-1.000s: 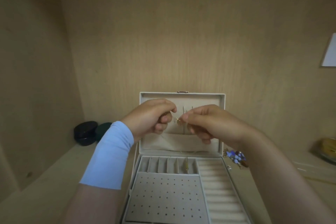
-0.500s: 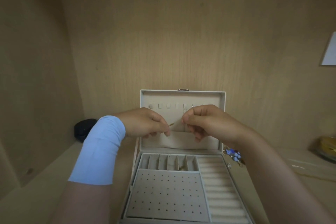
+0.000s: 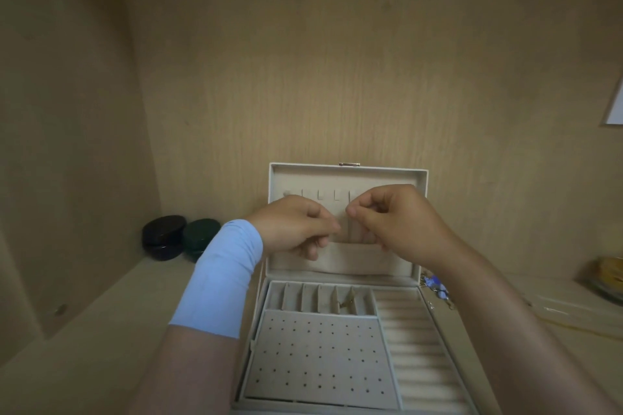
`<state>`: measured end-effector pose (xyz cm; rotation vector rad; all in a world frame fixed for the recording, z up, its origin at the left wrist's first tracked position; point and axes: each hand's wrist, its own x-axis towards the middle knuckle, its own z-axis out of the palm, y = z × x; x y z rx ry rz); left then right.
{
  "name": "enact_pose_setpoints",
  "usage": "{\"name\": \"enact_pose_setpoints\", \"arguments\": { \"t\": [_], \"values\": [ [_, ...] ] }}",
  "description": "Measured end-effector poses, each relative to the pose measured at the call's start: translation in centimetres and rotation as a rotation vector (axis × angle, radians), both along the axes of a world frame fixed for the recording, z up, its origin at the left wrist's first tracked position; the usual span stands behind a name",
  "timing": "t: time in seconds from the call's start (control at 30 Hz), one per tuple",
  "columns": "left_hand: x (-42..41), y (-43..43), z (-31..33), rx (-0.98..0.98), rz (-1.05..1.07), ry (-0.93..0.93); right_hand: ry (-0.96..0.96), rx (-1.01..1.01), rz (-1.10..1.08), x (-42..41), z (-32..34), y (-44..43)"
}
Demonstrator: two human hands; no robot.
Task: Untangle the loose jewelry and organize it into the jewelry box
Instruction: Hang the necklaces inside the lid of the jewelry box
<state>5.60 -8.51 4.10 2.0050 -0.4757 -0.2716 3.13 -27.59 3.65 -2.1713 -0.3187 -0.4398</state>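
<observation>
left hand [image 3: 296, 229] and right hand [image 3: 394, 222] pinch tight (a chain? too thin to see); lid hooks [image 3: 336, 195] just behind, right hand nearer.

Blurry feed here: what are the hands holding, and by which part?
Cannot tell. The left hand and right hand both pinch their fingers before the jewelry box lid, but nothing held shows.

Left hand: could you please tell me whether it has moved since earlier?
Yes. The left hand has dropped against the lid: its left hooks, covered before, now show above it.
</observation>
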Motion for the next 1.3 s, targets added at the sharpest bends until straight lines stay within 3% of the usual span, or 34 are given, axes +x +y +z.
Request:
{"name": "enact_pose_setpoints", "arguments": {
  "t": [0.2, 0.47, 0.73, 0.9, 1.03, 1.17, 1.3],
  "values": [
    [0.6, 0.1, 0.0, -0.058, 0.186, -0.083, 0.0, 0.024, -0.06, 0.5, -0.6, 0.2],
    [1.3, -1.2, -0.7, -0.053, 0.571, -0.395, -0.165, 0.164, -0.351, 2.0, -0.1, 2.5],
    [1.5, -2.2, -1.6, -0.024, 0.638, -0.358, -0.191, 0.192, -0.498, 2.8, 0.1, 4.1],
    [1.4, -1.9, -1.5, 0.064, 0.552, -0.263, -0.121, 0.109, -0.482, 2.6, -0.8, 3.9],
    [1.1, -1.3, -1.0, 0.05, 0.275, -0.05, 0.017, -0.017, -0.376, 1.7, -1.6, 3.0],
    [-0.1, -0.9, 0.0, 0.186, 0.009, 0.026, 0.32, 0.17, -0.112, 0.0, -1.8, 2.5],
    [-1.1, -0.6, 1.0, 0.238, -0.049, 0.067, 0.495, 0.211, 0.138, -0.5, -2.0, 1.9]
  ]
}}
